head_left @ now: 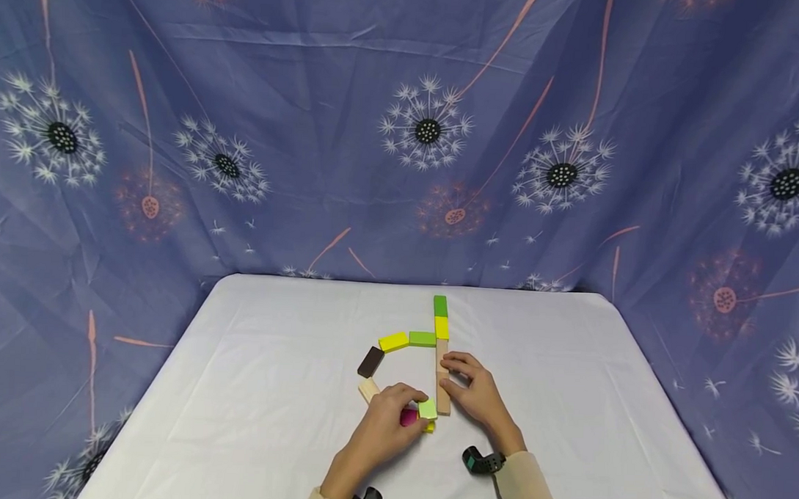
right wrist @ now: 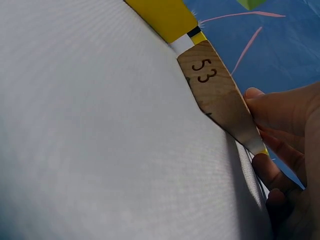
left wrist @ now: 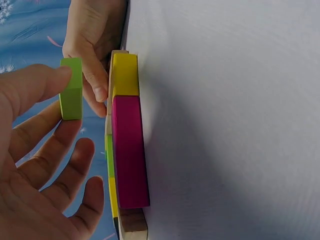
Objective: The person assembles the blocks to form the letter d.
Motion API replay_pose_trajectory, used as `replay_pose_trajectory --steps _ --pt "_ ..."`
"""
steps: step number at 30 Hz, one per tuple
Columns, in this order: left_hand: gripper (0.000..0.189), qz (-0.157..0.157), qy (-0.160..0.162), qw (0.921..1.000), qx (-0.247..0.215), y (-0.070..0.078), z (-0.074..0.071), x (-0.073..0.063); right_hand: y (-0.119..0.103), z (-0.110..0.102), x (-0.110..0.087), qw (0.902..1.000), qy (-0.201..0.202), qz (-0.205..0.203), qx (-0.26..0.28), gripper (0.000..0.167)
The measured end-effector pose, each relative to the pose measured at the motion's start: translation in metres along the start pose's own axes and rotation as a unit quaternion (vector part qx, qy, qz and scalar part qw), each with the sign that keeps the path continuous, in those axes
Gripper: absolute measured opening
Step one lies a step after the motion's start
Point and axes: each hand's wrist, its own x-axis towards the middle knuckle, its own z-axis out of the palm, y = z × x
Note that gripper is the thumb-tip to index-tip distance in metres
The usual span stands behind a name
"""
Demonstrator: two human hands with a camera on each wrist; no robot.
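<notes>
My left hand (head_left: 387, 423) pinches a light green block (head_left: 427, 409) between thumb and fingers, raised above the row; the left wrist view shows the same green block (left wrist: 71, 102) apart from the blocks below. Beneath it lie a magenta block (left wrist: 131, 155) and a yellow block (left wrist: 126, 75), end to end on the cloth. My right hand (head_left: 479, 395) rests its thumb and fingertips against the right side of the plain wooden blocks (head_left: 443, 401) of a straight column. In the right wrist view, a wooden block (right wrist: 220, 92) bears the number 53.
Above the wooden blocks, the column continues with a yellow block (head_left: 441, 328) and a green block (head_left: 440, 306). A curve of green (head_left: 422, 339), yellow (head_left: 393, 342), dark brown (head_left: 370, 362) and pale wooden (head_left: 368, 389) blocks bows left. White cloth (head_left: 269, 392) covers the table; a patterned curtain (head_left: 323, 166) hangs behind.
</notes>
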Motion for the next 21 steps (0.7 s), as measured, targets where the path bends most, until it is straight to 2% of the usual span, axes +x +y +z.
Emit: replay_pose_trajectory --steps 8,21 --pt "0.029 -0.015 -0.013 0.9998 0.001 0.0046 0.0019 0.0034 -0.0025 -0.0008 0.0006 1.0 -0.001 0.004 0.009 0.034" --pt "0.027 0.005 -0.014 0.9998 0.009 0.0052 0.0098 0.0049 -0.0017 -0.001 0.0007 1.0 0.001 -0.006 0.002 0.034"
